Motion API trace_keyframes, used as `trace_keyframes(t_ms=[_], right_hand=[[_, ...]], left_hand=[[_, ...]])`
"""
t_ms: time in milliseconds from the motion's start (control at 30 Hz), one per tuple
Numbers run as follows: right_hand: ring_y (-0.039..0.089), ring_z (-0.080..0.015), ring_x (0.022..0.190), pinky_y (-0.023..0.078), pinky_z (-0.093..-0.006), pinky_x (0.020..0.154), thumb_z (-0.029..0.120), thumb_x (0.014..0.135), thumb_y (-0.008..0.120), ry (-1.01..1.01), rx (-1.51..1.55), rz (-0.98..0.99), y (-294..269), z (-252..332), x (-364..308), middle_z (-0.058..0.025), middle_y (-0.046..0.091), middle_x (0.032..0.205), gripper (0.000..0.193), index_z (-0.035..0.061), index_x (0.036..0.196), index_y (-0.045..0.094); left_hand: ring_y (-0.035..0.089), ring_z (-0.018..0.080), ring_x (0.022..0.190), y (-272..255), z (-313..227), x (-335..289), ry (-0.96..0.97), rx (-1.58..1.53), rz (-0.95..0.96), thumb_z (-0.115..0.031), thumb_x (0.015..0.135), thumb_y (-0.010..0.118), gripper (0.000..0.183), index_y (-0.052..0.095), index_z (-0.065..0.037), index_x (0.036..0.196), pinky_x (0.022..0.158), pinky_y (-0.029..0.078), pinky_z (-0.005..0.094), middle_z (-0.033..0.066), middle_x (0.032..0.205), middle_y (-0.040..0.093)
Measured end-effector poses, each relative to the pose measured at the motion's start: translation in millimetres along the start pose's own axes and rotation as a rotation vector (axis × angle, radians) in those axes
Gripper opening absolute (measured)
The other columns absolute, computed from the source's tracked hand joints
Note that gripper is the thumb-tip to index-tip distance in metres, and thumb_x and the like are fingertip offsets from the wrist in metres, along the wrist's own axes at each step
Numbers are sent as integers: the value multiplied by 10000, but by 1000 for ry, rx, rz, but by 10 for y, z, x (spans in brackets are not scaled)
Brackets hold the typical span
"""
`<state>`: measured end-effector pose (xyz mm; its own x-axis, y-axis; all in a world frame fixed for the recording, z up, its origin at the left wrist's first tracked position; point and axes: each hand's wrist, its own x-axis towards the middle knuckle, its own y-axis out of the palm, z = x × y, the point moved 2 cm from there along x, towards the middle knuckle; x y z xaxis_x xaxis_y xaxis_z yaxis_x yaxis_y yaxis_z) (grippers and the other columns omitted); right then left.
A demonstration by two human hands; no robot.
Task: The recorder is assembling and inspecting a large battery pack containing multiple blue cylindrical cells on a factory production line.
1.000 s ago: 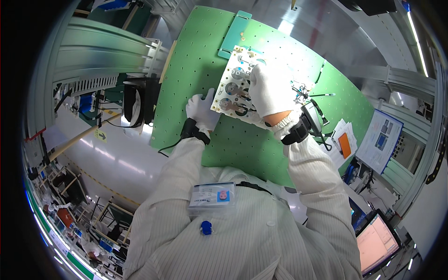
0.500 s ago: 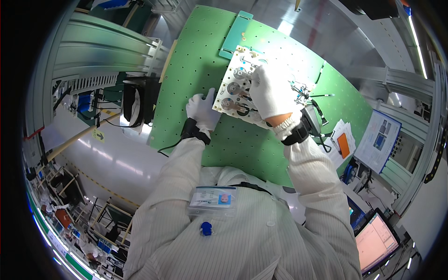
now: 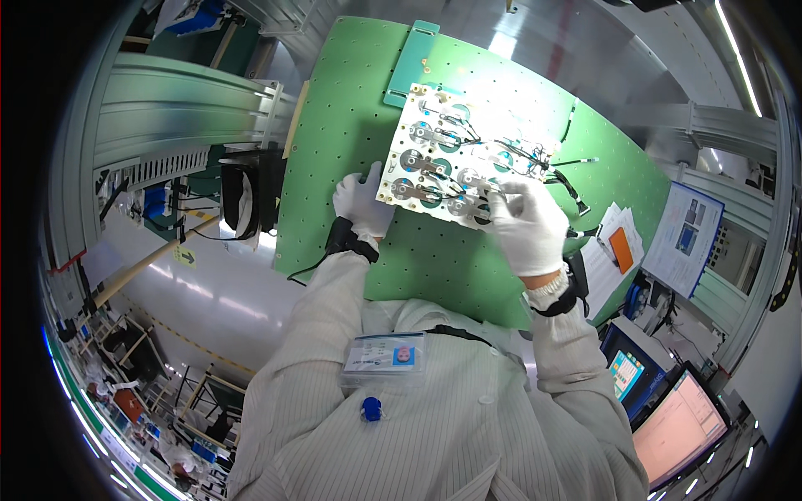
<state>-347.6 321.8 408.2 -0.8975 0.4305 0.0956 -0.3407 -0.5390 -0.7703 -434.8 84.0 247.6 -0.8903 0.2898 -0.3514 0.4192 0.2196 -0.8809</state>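
Note:
A pale mounting plate (image 3: 408, 138) lies on the green perforated tabletop (image 3: 330, 113). It carries several round grey parts (image 3: 411, 160) with metal arms and black wires (image 3: 522, 150). My right hand (image 3: 530, 230), in a white glove, is over the plate's near right part. Its thumb and fingers are closed in a pinch by one of the round parts; whatever is between them is too small to make out. My left hand (image 3: 363, 204), also gloved, rests on the tabletop beside the plate's near left corner. Its fingers are apart and hold nothing.
Beyond the plate lies a teal bracket (image 3: 412, 64). Black cables with connectors (image 3: 576, 196) trail off the plate's right side. Farther right are papers with an orange card (image 3: 621, 250), a document board (image 3: 687, 238) and screens (image 3: 681, 426). A black bag (image 3: 242, 196) hangs at the left.
My right hand has moved toward me and slightly right, from the plate's middle to its near right part, uncovering round parts and wires. Its fist has become a pinch. My left hand has stayed put.

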Motion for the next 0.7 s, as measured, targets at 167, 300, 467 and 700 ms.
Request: trace_keyframes(t_ms=[167,300,467,700], right_hand=[[602,-94,576,516,-260,559,51,854,778,177,159,-33,-245,-352,-157,-42,702,850,195,55,1036,706],[651,-116,671,542,-257,644,45,863,764,226,104,-61,-356,-680,-248,-71,711,893,181,39,1036,711],[700,-197,933,551,-300,836,91,873,744,159,227,68,-380,-1114,-288,-110,722,1010,177,15,1032,726],[700,-252,873,545,-312,810,162,926,700,253,230,399,-420,-1151,-332,-127,726,958,194,16,1050,728]], left_hand=[[614,366,1000,115,6,-25,-15,51,-228,-451,746,775,497,674,-58,1033,815,506,476,163,1069,619],[615,352,972,143,-7,-30,-16,85,-290,-432,739,793,524,642,-18,1021,811,504,465,159,1007,626],[643,374,903,229,35,-20,12,36,-383,-425,724,811,528,633,-27,1021,767,517,468,161,937,644],[603,375,1032,515,337,96,-83,-62,-270,-520,724,774,659,619,-113,1218,839,512,479,169,1137,614]])
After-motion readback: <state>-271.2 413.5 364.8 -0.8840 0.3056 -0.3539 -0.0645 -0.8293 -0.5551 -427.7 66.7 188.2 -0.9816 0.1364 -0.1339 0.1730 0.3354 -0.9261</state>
